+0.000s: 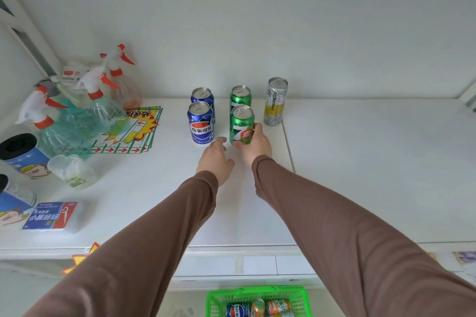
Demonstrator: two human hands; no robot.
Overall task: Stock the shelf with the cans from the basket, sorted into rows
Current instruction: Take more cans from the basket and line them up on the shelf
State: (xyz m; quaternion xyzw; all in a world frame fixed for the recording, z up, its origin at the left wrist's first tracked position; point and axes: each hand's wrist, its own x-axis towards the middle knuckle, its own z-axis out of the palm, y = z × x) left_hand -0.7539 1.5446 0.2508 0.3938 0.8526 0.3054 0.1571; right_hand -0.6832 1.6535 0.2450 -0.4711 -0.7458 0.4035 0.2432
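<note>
On the white shelf (pixel 360 162) stand two blue cola cans in a row, the front one (pixel 200 122) and the back one (pixel 203 96). To their right two green cans form a second row. My right hand (pixel 255 143) grips the front green can (pixel 241 125), which stands upright in front of the back green can (pixel 240 96). A tall silver and yellow can (pixel 275 101) stands alone further right. My left hand (pixel 215 159) rests open on the shelf just in front of the blue cans, holding nothing. The green basket (pixel 213 298) below holds several cans lying down.
Spray bottles (pixel 98 100) crowd the shelf's left side over a printed sign (pixel 136 131). Black-lidded tubs (pixel 20 154), a clear cup (pixel 69 170) and a blue packet (pixel 51 216) sit at the front left. The back wall is close behind the cans.
</note>
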